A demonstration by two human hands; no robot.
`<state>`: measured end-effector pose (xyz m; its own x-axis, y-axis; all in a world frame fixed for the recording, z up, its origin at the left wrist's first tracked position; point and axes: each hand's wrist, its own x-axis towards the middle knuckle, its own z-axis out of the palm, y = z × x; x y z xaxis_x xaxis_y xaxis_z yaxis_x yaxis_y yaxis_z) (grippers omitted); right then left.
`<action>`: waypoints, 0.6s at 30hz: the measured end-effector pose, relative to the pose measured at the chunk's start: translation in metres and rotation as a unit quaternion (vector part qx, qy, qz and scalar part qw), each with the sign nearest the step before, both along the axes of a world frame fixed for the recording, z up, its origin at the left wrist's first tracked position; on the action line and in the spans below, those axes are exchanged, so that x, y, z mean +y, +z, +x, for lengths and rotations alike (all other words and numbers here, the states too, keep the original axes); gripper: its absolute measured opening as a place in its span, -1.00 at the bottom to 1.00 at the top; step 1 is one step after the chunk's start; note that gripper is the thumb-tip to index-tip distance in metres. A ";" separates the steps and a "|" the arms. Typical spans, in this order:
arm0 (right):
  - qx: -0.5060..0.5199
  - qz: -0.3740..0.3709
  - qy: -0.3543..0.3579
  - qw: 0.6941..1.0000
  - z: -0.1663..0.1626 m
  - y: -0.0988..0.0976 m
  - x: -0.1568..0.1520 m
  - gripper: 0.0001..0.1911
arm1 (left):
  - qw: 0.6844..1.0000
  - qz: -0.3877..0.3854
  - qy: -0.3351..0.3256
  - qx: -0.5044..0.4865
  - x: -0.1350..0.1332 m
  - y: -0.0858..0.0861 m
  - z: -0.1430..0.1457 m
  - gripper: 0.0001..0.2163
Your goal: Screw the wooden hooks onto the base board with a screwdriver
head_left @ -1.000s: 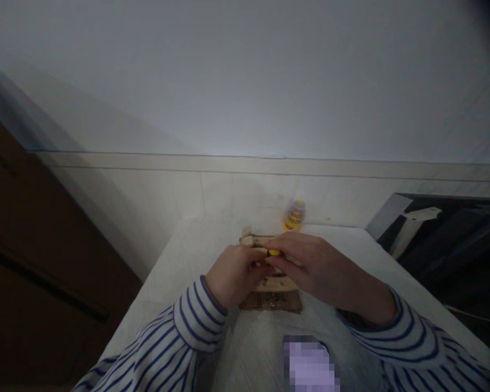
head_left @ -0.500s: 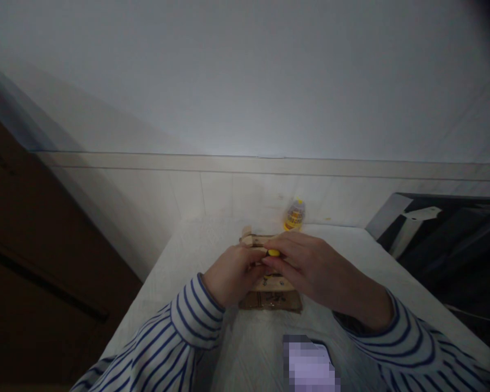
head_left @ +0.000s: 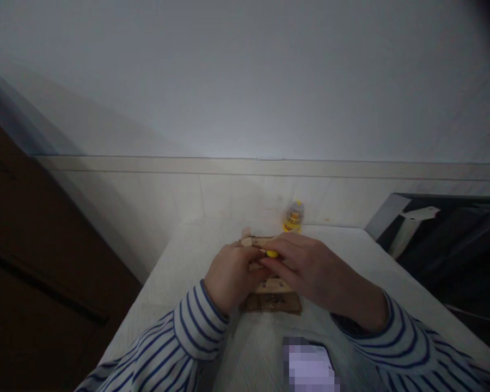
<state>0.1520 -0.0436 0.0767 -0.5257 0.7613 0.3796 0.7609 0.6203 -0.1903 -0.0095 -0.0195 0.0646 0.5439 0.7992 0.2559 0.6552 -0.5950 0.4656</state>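
In the middle of the table my right hand (head_left: 310, 267) is closed, its thumb and fingers pinching a small screwdriver (head_left: 271, 253) with a yellow and black handle. The shaft and tip are hidden by the fingers. Close against it, my left hand (head_left: 232, 275) is closed round the left side of a pale wooden assembly (head_left: 274, 286). Dark screw-like spots show on its near strip. Both hands cover most of its middle. Under it lies a flat brown piece (head_left: 273, 302) with dark printed marks, perhaps cardboard.
A bottle with yellow contents (head_left: 293, 216) stands at the table's back edge by the wall. Nearer me lies a phone (head_left: 310, 366) with a blurred screen. The white-covered table (head_left: 179, 256) meets a brown wooden panel (head_left: 44, 261) at left. Dark items (head_left: 453, 256) stand at right.
Both hands keep their hold at nearly the same spot. The yellow handle end has shifted very slightly to the left, and the view has tilted a little.
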 end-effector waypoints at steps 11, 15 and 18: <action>0.051 -0.019 0.047 0.997 0.004 0.000 -0.002 -0.62 | 1.000 -0.010 0.003 -0.009 0.000 -0.005 0.001 -0.87; 0.054 -0.030 0.061 0.996 0.006 0.001 -0.003 -0.63 | 1.000 -0.007 0.001 -0.013 -0.001 -0.006 0.001 -0.85; 0.058 -0.037 0.073 0.995 0.006 0.002 -0.003 -0.64 | 1.000 -0.008 -0.001 -0.014 -0.001 -0.007 0.000 -0.85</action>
<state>0.1577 -0.0462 0.0789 -0.5878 0.7087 0.3903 0.6342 0.7031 -0.3215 -0.0092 -0.0204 0.0576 0.5374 0.8029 0.2579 0.6408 -0.5876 0.4940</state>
